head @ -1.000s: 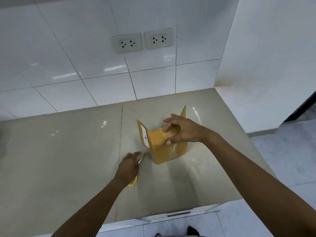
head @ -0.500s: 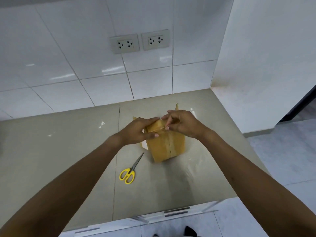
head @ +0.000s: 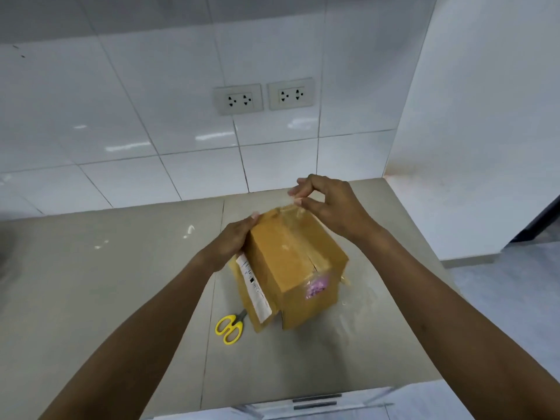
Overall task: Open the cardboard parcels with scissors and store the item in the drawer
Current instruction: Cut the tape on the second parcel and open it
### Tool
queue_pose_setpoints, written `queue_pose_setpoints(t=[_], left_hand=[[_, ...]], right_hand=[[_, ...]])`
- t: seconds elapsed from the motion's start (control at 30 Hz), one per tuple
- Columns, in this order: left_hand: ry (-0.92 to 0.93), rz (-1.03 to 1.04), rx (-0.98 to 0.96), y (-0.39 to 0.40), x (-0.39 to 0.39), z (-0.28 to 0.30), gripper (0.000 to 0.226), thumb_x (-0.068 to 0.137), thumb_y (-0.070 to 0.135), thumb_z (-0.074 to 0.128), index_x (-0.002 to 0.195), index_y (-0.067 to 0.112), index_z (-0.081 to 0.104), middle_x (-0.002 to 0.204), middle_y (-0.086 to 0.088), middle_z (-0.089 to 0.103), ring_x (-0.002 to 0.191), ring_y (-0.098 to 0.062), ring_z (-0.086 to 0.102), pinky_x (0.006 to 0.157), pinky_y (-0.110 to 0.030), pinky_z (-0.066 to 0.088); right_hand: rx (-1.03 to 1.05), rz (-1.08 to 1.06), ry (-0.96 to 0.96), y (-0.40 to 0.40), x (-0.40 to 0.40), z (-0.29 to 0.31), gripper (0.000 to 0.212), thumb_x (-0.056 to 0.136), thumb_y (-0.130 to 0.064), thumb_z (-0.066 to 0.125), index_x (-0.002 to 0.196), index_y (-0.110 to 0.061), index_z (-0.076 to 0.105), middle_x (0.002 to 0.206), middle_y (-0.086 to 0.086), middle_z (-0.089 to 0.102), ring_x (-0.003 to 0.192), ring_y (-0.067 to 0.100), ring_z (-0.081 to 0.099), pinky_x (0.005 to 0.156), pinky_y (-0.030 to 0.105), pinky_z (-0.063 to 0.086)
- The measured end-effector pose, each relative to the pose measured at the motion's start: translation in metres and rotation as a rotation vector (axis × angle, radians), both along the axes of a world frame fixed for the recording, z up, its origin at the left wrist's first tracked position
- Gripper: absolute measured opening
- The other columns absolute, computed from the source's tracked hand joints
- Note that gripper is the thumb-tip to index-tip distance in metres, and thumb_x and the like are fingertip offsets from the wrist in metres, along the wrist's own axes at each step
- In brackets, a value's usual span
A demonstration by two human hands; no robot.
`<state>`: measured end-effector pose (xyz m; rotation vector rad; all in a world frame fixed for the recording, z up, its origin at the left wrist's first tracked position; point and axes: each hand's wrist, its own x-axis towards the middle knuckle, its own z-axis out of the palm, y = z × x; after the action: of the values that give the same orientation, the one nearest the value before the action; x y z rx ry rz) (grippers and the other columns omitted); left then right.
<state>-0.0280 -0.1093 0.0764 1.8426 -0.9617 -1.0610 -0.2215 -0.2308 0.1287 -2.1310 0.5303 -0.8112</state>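
Observation:
A brown cardboard parcel (head: 291,268) is tilted toward me above the beige counter, with a white label on its left flap and a pink sticker on the near face. My left hand (head: 233,241) grips the parcel's left side. My right hand (head: 330,204) pinches a strip of clear tape (head: 291,212) at the parcel's far top edge, lifted off the cardboard. Yellow-handled scissors (head: 230,327) lie on the counter just left of the parcel's near corner, their blades partly hidden behind the flap.
The beige counter (head: 106,283) meets a white tiled wall with two sockets (head: 263,97) behind. A white wall bounds the right side. Drawer fronts with dark handles (head: 315,401) show below the counter's near edge. Grey floor lies to the right.
My left hand let go of the scissors and took hold of the parcel. The parcel has tipped toward me, and my right hand has pulled the tape up from its top.

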Motion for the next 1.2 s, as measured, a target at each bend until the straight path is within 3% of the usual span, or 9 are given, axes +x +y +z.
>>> queue_pose_setpoints(t=[0.13, 0.23, 0.37, 0.5, 0.57, 0.77, 0.9, 1.07, 1.2], left_hand=[[0.024, 0.113, 0.025, 0.009, 0.012, -0.009, 0.045, 0.096, 0.058, 0.035, 0.123, 0.03, 0.056, 0.121, -0.004, 0.056, 0.111, -0.023, 0.053, 0.085, -0.033, 0.042], [0.023, 0.257, -0.003, 0.006, 0.01, -0.008, 0.053, 0.098, 0.051, 0.039, 0.133, 0.014, 0.054, 0.117, -0.006, 0.053, 0.104, -0.022, 0.05, 0.084, -0.032, 0.04], [0.041, 0.434, 0.025, 0.008, 0.017, -0.013, 0.053, 0.098, 0.045, 0.043, 0.13, 0.004, 0.053, 0.116, -0.011, 0.054, 0.102, -0.025, 0.049, 0.086, -0.035, 0.04], [0.003, 0.539, 0.042, 0.027, 0.034, -0.03, 0.058, 0.095, 0.051, 0.044, 0.129, 0.005, 0.056, 0.131, -0.017, 0.056, 0.119, -0.033, 0.051, 0.106, -0.047, 0.04], [0.005, 0.614, 0.029, 0.035, 0.037, -0.04, 0.06, 0.095, 0.052, 0.043, 0.125, 0.003, 0.059, 0.128, -0.02, 0.058, 0.117, -0.036, 0.052, 0.104, -0.05, 0.041], [-0.027, 0.869, 0.026, 0.044, 0.028, -0.051, 0.056, 0.1, 0.046, 0.034, 0.127, 0.003, 0.057, 0.128, -0.024, 0.057, 0.118, -0.041, 0.05, 0.102, -0.047, 0.039], [-0.109, 0.877, 0.047, 0.041, 0.023, -0.053, 0.054, 0.102, 0.042, 0.03, 0.13, 0.002, 0.055, 0.131, -0.025, 0.055, 0.122, -0.042, 0.048, 0.103, -0.045, 0.037], [-0.04, 0.978, 0.107, 0.044, 0.025, -0.06, 0.055, 0.101, 0.043, 0.03, 0.129, 0.002, 0.054, 0.13, -0.025, 0.055, 0.121, -0.042, 0.049, 0.102, -0.048, 0.038], [0.036, 1.061, 0.121, 0.052, 0.028, -0.064, 0.055, 0.1, 0.044, 0.031, 0.129, 0.004, 0.054, 0.13, -0.024, 0.055, 0.12, -0.042, 0.05, 0.1, -0.048, 0.04]], right_hand=[[0.044, 0.065, 0.011, 0.003, 0.004, 0.015, 0.01, 0.087, -0.017, 0.068, 0.084, -0.01, 0.061, 0.101, -0.004, 0.074, 0.107, 0.001, 0.063, 0.097, 0.024, 0.046], [0.105, 0.122, 0.019, 0.014, 0.01, 0.015, 0.011, 0.089, -0.014, 0.066, 0.086, -0.007, 0.058, 0.089, 0.0, 0.075, 0.093, 0.007, 0.07, 0.092, 0.036, 0.053], [0.169, 0.168, 0.001, 0.028, 0.013, 0.011, 0.008, 0.091, -0.008, 0.062, 0.087, -0.005, 0.055, 0.085, 0.006, 0.075, 0.086, 0.015, 0.072, 0.089, 0.045, 0.055], [0.183, 0.154, -0.062, 0.032, 0.012, 0.019, 0.008, 0.093, -0.008, 0.058, 0.089, -0.003, 0.053, 0.084, 0.009, 0.074, 0.079, 0.02, 0.072, 0.079, 0.038, 0.058], [0.204, 0.13, -0.061, 0.032, 0.01, 0.023, 0.008, 0.094, -0.009, 0.057, 0.09, -0.005, 0.053, 0.085, 0.007, 0.074, 0.079, 0.019, 0.071, 0.075, 0.036, 0.056], [0.213, -0.006, -0.165, 0.034, 0.013, 0.01, 0.009, 0.095, -0.01, 0.056, 0.091, -0.004, 0.052, 0.085, 0.006, 0.074, 0.08, 0.017, 0.072, 0.073, 0.047, 0.058], [0.066, -0.016, -0.191, 0.046, 0.028, 0.01, 0.011, 0.095, -0.013, 0.057, 0.091, -0.004, 0.054, 0.084, 0.006, 0.073, 0.078, 0.014, 0.071, 0.068, 0.038, 0.058], [-0.199, -0.02, -0.201, 0.057, 0.039, 0.013, 0.009, 0.095, -0.013, 0.057, 0.091, -0.005, 0.057, 0.08, -0.002, 0.07, 0.074, 0.013, 0.069, 0.062, 0.044, 0.056], [-0.086, -0.107, -0.397, 0.057, 0.034, 0.028, 0.006, 0.095, -0.008, 0.056, 0.092, -0.002, 0.055, 0.08, 0.006, 0.071, 0.074, 0.013, 0.071, 0.059, 0.033, 0.058]])
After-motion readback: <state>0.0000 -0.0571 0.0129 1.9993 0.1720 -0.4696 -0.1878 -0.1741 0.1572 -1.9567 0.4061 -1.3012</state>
